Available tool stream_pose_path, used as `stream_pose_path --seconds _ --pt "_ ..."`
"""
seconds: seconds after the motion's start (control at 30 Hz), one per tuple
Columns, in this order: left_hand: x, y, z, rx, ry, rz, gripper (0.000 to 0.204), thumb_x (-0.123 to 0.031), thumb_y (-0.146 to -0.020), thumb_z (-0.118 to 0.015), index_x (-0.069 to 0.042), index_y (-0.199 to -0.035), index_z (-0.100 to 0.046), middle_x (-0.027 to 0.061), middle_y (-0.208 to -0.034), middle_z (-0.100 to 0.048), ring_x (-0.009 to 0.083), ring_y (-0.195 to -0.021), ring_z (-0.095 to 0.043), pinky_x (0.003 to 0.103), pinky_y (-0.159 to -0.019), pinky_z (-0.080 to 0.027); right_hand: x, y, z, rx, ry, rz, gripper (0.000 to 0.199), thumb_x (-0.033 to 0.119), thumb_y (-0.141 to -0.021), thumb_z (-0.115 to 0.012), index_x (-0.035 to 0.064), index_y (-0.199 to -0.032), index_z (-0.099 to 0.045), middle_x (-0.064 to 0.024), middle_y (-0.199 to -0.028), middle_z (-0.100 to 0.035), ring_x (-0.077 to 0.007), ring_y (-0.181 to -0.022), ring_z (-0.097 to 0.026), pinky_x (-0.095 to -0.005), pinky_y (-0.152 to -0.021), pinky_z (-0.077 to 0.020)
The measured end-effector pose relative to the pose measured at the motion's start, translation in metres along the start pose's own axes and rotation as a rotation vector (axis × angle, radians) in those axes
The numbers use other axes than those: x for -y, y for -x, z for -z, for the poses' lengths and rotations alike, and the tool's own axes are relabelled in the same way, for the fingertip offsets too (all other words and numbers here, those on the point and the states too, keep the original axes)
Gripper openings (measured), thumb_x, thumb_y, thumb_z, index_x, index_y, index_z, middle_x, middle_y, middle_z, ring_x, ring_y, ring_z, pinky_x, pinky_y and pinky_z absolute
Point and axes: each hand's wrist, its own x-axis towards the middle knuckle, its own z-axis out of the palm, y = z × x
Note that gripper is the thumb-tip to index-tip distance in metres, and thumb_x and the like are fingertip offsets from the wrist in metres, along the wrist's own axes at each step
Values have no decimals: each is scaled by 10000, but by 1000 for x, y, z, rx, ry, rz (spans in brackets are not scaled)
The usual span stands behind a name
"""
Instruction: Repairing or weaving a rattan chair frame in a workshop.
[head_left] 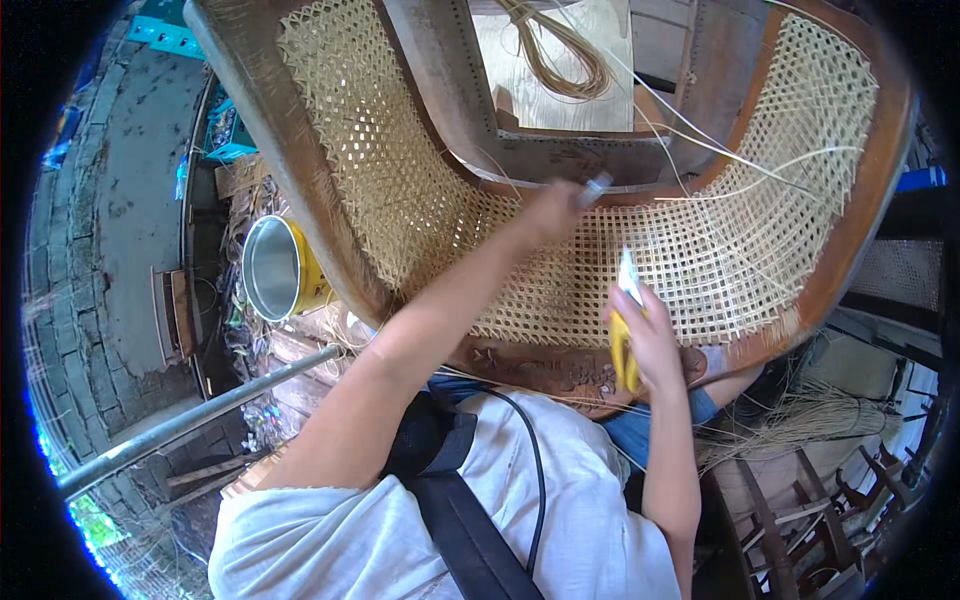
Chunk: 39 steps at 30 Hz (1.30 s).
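Note:
Across the frame lies a curved wooden chair frame (262,150) with woven cane webbing (700,265) stretched inside it. My left hand (553,213), blurred by motion, is over the inner upper edge of the webbing; its fingers are closed around a small pale, shiny thing (597,188) too smeared to name. My right hand (655,335) grips a pair of yellow-handled snips (622,345) above the lower middle of the webbing, the bright tip pointing away from me. Loose cane strands (745,160) stick up from the webbing on the right.
A coil of cane (562,65) lies on a pale board (610,105) beyond the inner edge. To the left stand a yellow metal can (312,270) and a long metal pipe (200,420). Bundled cane strands (810,410) and wooden chair parts (800,510) lie at right.

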Motion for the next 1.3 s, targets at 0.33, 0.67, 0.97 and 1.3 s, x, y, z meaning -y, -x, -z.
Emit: stream_pose_path --seconds 0.33,0.67,0.97,1.3 --pt "90 -33 87 124 -499 105 318 -292 -754 -669 -55 -961 -715 208 -1000 -678 361 -953 -658 438 -855 -523 -33 -195 -90 284 -230 -554 191 141 -954 -498 -9 -1059 -552 -124 -833 -619 -213 -683 -610 -382 -552 -556" --pt "92 -41 94 249 -330 337 403 -273 -699 -724 28 -967 -702 245 -932 -686 348 -887 -684 415 -796 -530 -25 -229 -110 420 -155 -532 192 121 -968 -465 25 -1110 -552 -173 -882 -670 -285 -744 -686 -405 -589 -570" --pt "117 -62 64 65 -283 182 441 -358 -725 -715 35 -925 -709 244 -925 -690 346 -882 -682 412 -787 -524 -54 -195 -91 107 -55 -317 244 242 -947 -532 16 -1029 -574 -152 -823 -638 -245 -655 -630 -410 -560 -525" --pt "126 -63 72 102 -413 101 434 -420 -851 -624 5 -910 -688 233 -864 -672 382 -870 -663 463 -769 -499 -32 149 29 231 724 -109 335 151 -886 -622 79 -1213 -620 -143 -1015 -616 -327 -972 -565 -386 -893 -435"
